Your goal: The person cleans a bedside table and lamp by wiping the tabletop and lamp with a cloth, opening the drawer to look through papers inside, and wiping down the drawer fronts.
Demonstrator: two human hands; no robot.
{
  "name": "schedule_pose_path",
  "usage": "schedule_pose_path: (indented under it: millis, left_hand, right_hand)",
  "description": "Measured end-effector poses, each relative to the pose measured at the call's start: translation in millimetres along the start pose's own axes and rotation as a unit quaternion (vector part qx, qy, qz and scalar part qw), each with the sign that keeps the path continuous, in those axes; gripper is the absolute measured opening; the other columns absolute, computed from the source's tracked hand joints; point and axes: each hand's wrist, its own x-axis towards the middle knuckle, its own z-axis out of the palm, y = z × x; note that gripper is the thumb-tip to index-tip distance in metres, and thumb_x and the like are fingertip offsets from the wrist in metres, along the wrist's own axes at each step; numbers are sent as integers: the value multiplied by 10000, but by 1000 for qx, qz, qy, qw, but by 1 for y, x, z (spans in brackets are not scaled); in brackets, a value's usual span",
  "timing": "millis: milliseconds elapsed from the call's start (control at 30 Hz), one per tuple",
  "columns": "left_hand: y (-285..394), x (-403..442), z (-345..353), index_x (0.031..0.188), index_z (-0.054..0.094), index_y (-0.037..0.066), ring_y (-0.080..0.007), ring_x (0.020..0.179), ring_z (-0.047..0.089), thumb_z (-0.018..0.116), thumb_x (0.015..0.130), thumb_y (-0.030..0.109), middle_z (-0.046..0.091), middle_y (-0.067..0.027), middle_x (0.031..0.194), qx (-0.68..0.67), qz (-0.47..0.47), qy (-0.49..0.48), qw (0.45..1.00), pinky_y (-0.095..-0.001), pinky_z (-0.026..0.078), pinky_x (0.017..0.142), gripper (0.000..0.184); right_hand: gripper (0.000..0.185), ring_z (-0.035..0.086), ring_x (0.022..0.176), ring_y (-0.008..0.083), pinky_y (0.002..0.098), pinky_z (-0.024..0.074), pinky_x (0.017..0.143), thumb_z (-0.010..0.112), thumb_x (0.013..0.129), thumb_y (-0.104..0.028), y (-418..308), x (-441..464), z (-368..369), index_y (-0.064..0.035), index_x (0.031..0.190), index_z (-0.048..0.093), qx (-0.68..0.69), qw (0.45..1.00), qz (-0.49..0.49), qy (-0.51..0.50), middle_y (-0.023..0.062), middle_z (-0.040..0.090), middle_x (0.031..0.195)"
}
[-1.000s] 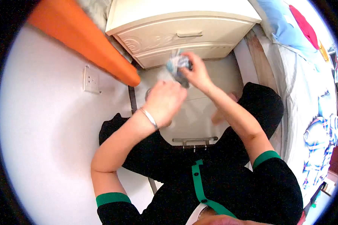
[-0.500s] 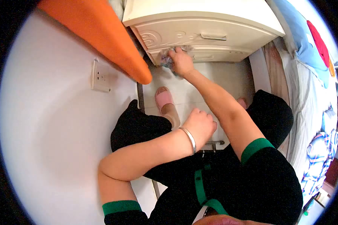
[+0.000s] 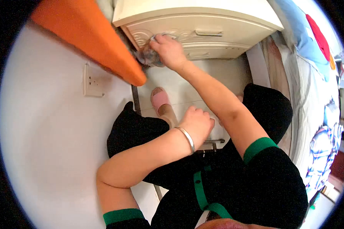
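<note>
A bunched, greyish, patterned cloth (image 3: 150,56) is pressed against the left part of the cream drawer front (image 3: 233,28). My right hand (image 3: 168,49) grips this cloth from above, its fingers wrapped over the top edge. Lower down, my left hand (image 3: 198,123), with a silver bangle at the wrist, is held curled above my lap. What its fingers hold, if anything, is hidden from view.
An orange padded board (image 3: 91,38) leans at the upper left beside a wall socket (image 3: 93,82). My foot in a pink slipper (image 3: 160,100) rests on the tiled floor. On the right is a bed with pale sheets (image 3: 304,95) and a blue pillow.
My right hand has carried the cloth from in front of the drawers onto the left part of their front. My left hand has drawn back from near the cloth to above my lap.
</note>
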Motion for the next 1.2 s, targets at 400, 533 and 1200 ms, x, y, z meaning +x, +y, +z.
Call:
schedule_pose_path:
  millis: [400, 533, 1200]
  left_hand:
    - [-22, 9, -8, 1004, 631, 82, -316, 964, 646, 738, 795, 311, 654, -124, 949, -14, -2, -66, 998, -453, 498, 826, 328]
    - [-25, 17, -21, 1045, 617, 65, -345, 982, 635, 719, 816, 296, 644, -141, 983, -29, -19, -117, 993, -469, 496, 843, 340]
    - [-158, 50, -97, 1479, 402, 212, -289, 1357, 396, 740, 817, 347, 440, -77, 1474, 203, -319, 318, 870, -549, 273, 1085, 755]
  right_hand:
    - [389, 607, 998, 378, 470, 497, 802, 635, 786, -11, 137, -75, -165, -147, 1147, 593, -108, 955, 268, 64, 127, 611, 1088]
    - [369, 606, 1088, 390, 455, 488, 924, 644, 818, -107, 231, -148, -154, -113, 1183, 592, -45, 866, 492, 79, 190, 623, 1190]
    - [547, 371, 1239, 377, 462, 289, 1078, 622, 858, -84, 178, -108, -115, -10, 1333, 360, 146, 830, 408, 352, 231, 408, 1319]
